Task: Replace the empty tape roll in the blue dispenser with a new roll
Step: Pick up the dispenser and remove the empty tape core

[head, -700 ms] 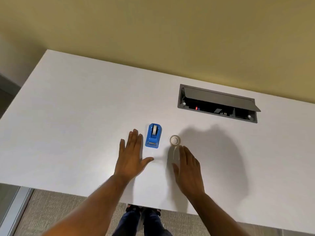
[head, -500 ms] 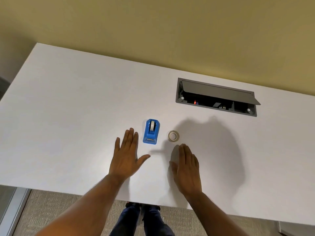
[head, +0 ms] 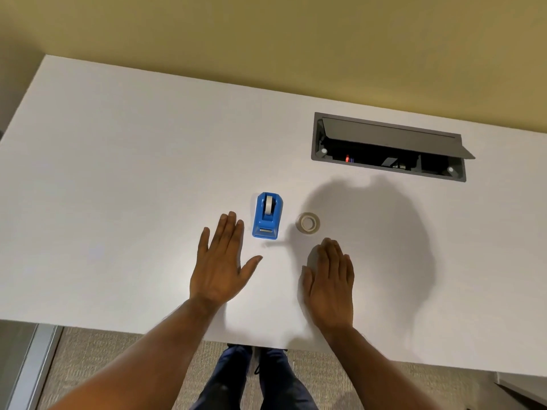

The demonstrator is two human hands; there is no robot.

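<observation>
Since the earlier frames, your view has shifted slightly, but both hands stay where they were relative to the things, flat and palm-down over the white surface [head: 118, 179]. Your left hand [head: 220, 266] sits at center frame with fingers extended together and thumb splayed out, its grip spread and holding nothing; its fingertips reach just beside the lower left edge of the blue dispenser [head: 267, 216]. Your right hand [head: 330, 284] lies lower right of center, fingers together and straight, grip likewise spread and empty. You see the dispenser standing at mid-frame with a whitish roll in its slot. To its right, apart from it, the new tape roll [head: 308, 222] lies flat, just above your right fingertips. At the upper right, a gray cable hatch [head: 384, 143] stands open.
</observation>
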